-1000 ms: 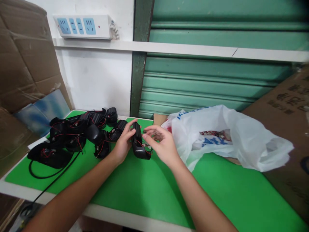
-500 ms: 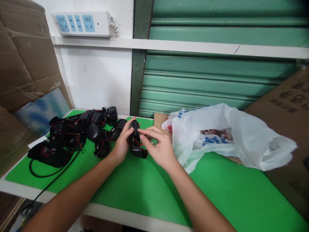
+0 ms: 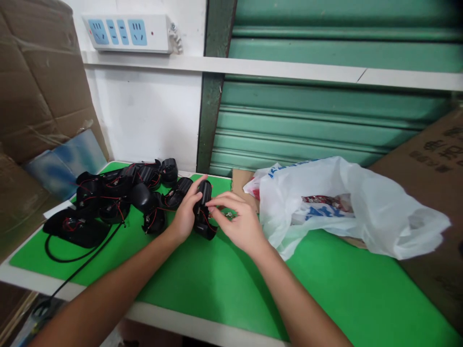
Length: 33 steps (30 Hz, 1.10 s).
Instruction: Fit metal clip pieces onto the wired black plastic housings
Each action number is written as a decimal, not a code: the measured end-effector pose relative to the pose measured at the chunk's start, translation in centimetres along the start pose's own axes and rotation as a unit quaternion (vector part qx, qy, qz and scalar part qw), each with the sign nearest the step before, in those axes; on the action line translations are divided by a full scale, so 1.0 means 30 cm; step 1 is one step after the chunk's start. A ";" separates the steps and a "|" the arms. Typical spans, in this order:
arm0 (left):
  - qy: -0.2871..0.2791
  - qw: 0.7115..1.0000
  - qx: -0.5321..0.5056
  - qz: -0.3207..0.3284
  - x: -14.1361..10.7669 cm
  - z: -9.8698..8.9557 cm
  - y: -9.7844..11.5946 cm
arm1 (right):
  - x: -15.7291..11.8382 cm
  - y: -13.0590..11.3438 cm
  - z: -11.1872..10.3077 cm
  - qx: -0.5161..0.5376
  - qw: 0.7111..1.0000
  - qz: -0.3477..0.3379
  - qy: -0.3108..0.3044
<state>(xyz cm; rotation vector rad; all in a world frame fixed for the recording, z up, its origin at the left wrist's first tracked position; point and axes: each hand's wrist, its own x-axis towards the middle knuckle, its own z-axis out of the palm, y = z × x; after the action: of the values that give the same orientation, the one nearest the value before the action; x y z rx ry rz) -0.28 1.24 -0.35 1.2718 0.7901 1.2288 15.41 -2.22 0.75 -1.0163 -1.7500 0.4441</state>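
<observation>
Black shell held between two hands.

table: green mat | black shells | plastic bag

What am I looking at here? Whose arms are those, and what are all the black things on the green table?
The camera sits on a person's head and looks down, so the two bare arms are that person's own. The left hand grips a black plastic shell with thin red wires inside. The right hand pinches at those wires with its fingertips. To the left lies a pile of similar black shells and a black cable, all on a green mat. To the right is a white plastic bag with something inside. On the wall hangs a power strip, and cardboard leans at the left side.
</observation>
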 end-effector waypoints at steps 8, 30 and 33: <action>-0.007 0.999 0.048 0.013 0.002 0.000 -0.001 | -0.004 0.008 0.003 -0.016 1.000 -0.017 -0.006; 0.012 0.998 0.067 -0.004 0.000 0.012 -0.017 | -0.006 0.006 0.015 -0.041 0.999 0.010 0.012; 0.014 0.998 0.061 -0.010 0.002 0.012 -0.019 | -0.006 0.009 0.015 -0.041 0.999 0.006 0.013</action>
<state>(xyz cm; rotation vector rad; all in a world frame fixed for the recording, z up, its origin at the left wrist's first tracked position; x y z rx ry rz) 0.21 1.28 -0.83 1.3439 0.9082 1.1990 15.15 -2.14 0.29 -1.0853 -1.7515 0.3673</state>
